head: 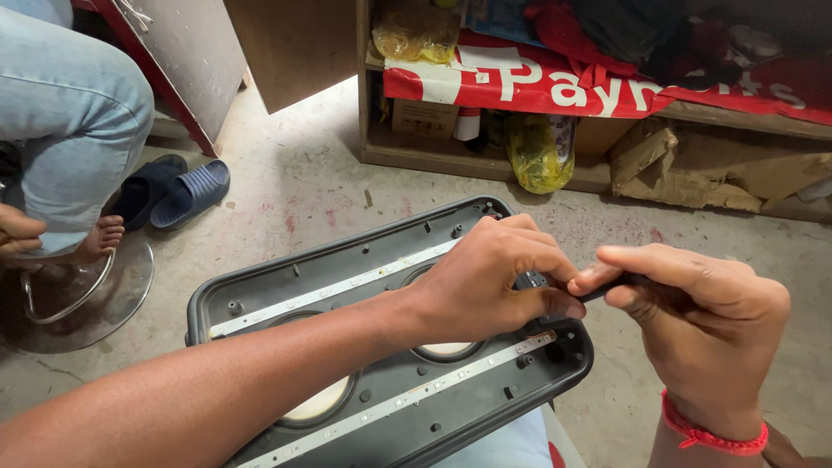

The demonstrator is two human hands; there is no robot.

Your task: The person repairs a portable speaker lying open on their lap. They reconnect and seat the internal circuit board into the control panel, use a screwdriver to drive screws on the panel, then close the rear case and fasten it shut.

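Left hand [494,277] pinches a small dark part [530,280] over the grey plastic housing [390,381] on the lap, right hand [693,316] closed around a black tool [607,288] touching that part.

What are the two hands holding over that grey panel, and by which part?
The right hand grips a slim black tool by its handle end. The left hand pinches a small dark part at the tool's tip; which part cannot be told.

1 grey casing [260,290], 2 white light strips [329,290], 2 round openings [322,400], 2 blue slippers [169,191], 2 hands [485,282]
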